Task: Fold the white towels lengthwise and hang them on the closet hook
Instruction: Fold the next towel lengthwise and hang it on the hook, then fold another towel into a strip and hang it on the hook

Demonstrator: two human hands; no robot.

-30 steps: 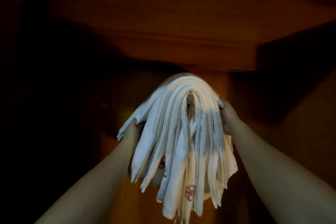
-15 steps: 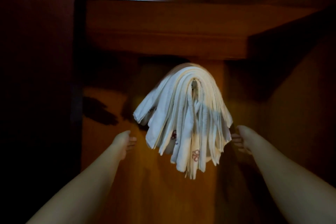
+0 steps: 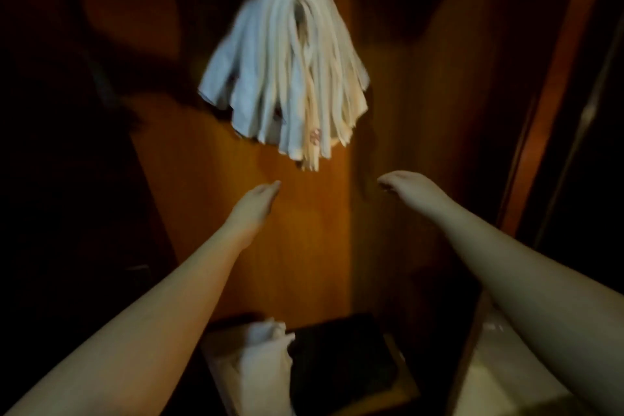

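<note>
Up on the far wooden wall (image 3: 304,230) of the closet, in the head view, the white towels (image 3: 283,78) hang in a thick folded bundle, draped over a point at the top; the hook itself is hidden by the cloth. Their ends fan out downward, and a small red mark shows on one strip near the bottom. Below them the left hand (image 3: 255,204) reaches forward with straight fingers, its grip loose and holding nothing, well apart from the towels. To the right, the right hand (image 3: 410,187) hangs palm down, fingers relaxed, also holding nothing. Near the bottom edge lies a crumpled white cloth (image 3: 266,358) beside a dark flat box (image 3: 341,358).
</note>
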